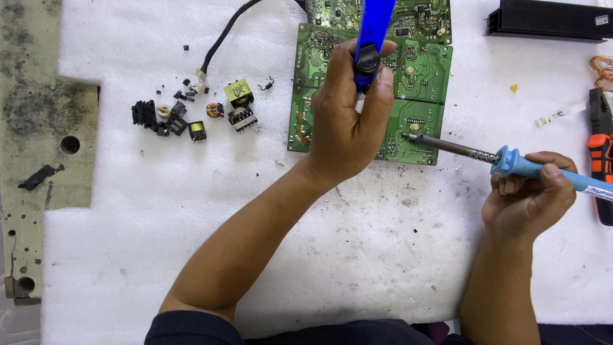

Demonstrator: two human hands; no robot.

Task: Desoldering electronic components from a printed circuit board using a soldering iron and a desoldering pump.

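A green circuit board (pixel 421 96) lies solder side up on white foam. My left hand (pixel 348 121) rests on the board and grips a blue desoldering pump (pixel 371 32) upright, thumb beside its black button. My right hand (pixel 530 201) holds a blue-handled soldering iron (pixel 511 163); its metal tip touches the board near the lower right edge, just right of my left hand.
Several removed parts, small transformers and coils (pixel 198 115), lie left of the board beside a black cable (pixel 223 35). A black heat sink (pixel 549 19) sits at top right. An orange and black tool (pixel 600 153) lies at the right edge. The white foam sheet (pixel 159 211) covers a worn bench (pixel 32 128).
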